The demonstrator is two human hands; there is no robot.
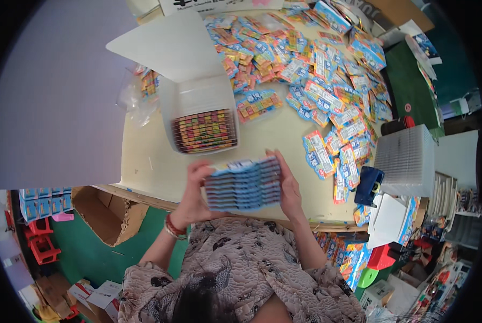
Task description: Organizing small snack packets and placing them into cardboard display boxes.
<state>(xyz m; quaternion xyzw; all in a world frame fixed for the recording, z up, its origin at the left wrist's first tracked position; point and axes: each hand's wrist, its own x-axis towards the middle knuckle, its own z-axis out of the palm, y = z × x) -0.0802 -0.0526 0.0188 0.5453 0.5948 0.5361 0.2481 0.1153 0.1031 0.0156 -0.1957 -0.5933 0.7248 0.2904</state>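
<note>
Between my two hands, at the table's near edge, is a stack of flat blue carded packs (243,186), their layered edges showing. My left hand (194,195) grips the stack's left end, and my right hand (289,189) presses along its right end. Just beyond them stands a white cardboard box (198,92), its lid raised. A row of similar packs (204,132) stands on edge inside, showing small coloured pieces. One loose pack (259,105) lies right of the box, apart from my hands.
Loose packs (321,94) heap across the table's far and right side. A clear plastic bag (138,102) lies left of the box. Grey stacked trays (405,161) and a dark blue tape dispenser (369,185) stand at right. An open carton (109,215) is on the floor.
</note>
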